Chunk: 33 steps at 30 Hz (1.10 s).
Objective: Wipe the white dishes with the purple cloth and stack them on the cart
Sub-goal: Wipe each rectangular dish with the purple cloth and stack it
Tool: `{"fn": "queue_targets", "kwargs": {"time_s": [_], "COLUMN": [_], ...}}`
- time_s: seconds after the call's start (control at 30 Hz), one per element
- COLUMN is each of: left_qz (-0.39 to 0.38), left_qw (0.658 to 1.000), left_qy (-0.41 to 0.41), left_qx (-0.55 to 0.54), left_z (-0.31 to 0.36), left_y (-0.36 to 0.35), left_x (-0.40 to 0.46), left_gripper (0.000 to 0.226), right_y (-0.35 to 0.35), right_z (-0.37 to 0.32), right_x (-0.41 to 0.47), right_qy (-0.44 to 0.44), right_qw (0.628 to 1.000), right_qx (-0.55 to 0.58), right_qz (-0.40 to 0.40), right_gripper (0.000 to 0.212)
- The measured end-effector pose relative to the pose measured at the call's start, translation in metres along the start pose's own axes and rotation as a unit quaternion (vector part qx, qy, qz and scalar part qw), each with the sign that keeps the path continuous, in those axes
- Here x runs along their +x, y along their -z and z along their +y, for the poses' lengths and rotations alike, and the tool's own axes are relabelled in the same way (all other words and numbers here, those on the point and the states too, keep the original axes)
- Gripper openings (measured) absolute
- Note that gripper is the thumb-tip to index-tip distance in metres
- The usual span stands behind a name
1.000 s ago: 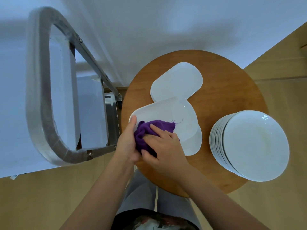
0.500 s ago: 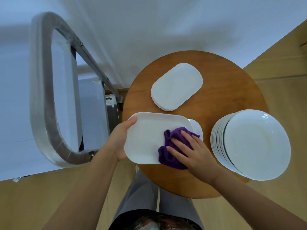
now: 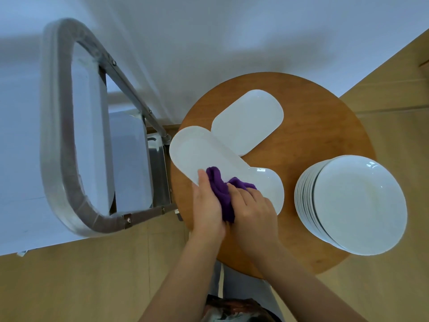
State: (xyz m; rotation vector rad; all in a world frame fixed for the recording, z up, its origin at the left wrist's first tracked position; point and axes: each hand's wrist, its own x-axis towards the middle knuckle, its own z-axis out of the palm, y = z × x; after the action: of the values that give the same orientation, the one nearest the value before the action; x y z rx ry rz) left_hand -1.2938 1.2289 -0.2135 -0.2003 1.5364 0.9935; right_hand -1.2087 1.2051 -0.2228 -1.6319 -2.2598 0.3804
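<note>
A white oblong dish (image 3: 197, 152) is tilted above the left part of the round wooden table (image 3: 313, 126). My left hand (image 3: 206, 205) grips its near end, thumb on the upper face. My right hand (image 3: 253, 208) presses the bunched purple cloth (image 3: 220, 189) against the dish beside my left hand. Under it another white oblong dish (image 3: 274, 191) lies on the table, partly hidden. A small stack of oblong dishes (image 3: 248, 119) sits further back. A tall stack of round white plates (image 3: 355, 203) stands at the right. White dishes (image 3: 130, 159) lie on the metal cart (image 3: 62, 145) at the left.
The cart's grey padded handle loop (image 3: 69, 205) stands close to the table's left edge. A white wall runs behind cart and table. Wooden floor shows in front and to the right.
The held dish has swung from lying crosswise in front of me to pointing away to the upper left. My right hand and the cloth moved left, next to my left hand.
</note>
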Motion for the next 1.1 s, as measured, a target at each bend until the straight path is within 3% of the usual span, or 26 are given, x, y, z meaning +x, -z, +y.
{"fn": "queue_targets", "kwargs": {"time_s": [0.13,0.33,0.43,0.57,0.7,0.87,1.03,1.1], "left_qz": [0.018,-0.031,-0.096,-0.202,-0.251,-0.301,-0.324,-0.325], "left_qw": [0.999,0.985,0.97,0.92,0.888,0.841,0.832,0.824], "left_qy": [-0.002,-0.043,-0.042,-0.047,-0.058,-0.066,-0.119,-0.134], "left_qx": [0.032,0.167,0.219,0.332,0.38,0.444,0.433,0.445], "left_z": [0.015,0.033,0.038,0.043,0.043,0.035,0.034,0.037], "left_y": [0.008,0.024,0.031,0.04,0.042,0.04,0.045,0.047], "left_x": [0.008,0.013,0.016,0.015,0.009,-0.001,-0.012,-0.01], "left_gripper": [0.039,0.039,0.043,0.059,0.056,0.058,0.067,0.071], "right_y": [0.0,0.007,0.014,0.019,0.015,0.009,0.013,0.02], "right_z": [0.004,0.041,0.051,0.048,0.044,0.036,0.04,0.045], "right_x": [-0.008,-0.018,-0.012,-0.001,0.004,0.018,0.044,0.056], "right_qy": [0.066,0.203,0.196,0.095,0.203,0.047,-0.02,-0.074], "right_qw": [0.998,0.975,0.972,0.983,0.962,0.979,0.98,0.977], "right_qx": [0.0,-0.017,-0.024,0.016,-0.103,-0.086,-0.014,0.071], "right_qz": [-0.002,-0.087,-0.126,-0.155,-0.152,-0.181,-0.198,-0.188], "right_gripper": [0.044,0.056,0.054,0.055,0.061,0.067,0.077,0.069]}}
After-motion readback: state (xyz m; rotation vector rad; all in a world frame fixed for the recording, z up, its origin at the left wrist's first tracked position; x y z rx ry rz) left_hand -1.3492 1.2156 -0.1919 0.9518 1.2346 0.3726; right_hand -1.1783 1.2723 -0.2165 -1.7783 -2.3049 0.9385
